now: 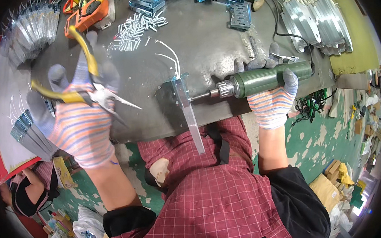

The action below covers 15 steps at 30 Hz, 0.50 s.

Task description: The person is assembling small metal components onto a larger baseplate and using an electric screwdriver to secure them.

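The gloved left hand [78, 120] had its fingers wrapped around yellow-handled pliers [92, 88] raised above the grey bench [212, 46]. The right hand [270, 98] gripped a green drill [265, 79], its chuck just beside a metal strip [187, 108] overhanging the bench edge.

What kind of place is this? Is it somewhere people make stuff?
Probably a small metal workshop. The right hand holds a green power drill against a metal strip on a steel bench, the left hand holds yellow-handled pliers, and stacks of metal plates lie nearby.
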{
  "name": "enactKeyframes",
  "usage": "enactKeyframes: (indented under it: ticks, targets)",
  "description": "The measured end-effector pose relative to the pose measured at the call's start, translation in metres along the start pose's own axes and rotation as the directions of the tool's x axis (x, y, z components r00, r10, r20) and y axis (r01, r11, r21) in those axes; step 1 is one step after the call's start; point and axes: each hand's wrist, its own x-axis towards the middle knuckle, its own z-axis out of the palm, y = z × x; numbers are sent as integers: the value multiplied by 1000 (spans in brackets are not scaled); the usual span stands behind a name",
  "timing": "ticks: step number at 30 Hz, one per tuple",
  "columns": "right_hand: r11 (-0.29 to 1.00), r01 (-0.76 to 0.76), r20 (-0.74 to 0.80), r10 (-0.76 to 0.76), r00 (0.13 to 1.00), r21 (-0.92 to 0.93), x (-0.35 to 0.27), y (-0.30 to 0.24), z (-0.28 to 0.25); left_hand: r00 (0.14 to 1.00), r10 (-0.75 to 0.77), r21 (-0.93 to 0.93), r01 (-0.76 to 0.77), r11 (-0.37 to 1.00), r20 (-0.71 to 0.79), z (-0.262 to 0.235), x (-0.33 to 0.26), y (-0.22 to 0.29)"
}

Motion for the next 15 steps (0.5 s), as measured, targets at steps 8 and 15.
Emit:
enactKeyframes:
  ticks: [8,15]
  targets:
    - [997,30,-38,-33,999,-78,-1,-4,-4,938,327,466,-238,852,-119,23,-17,-78]
    - [995,41,-31,-44,999,-88,-3,-4,-4,943,311,563,-321,761,116,36,-18,-79]
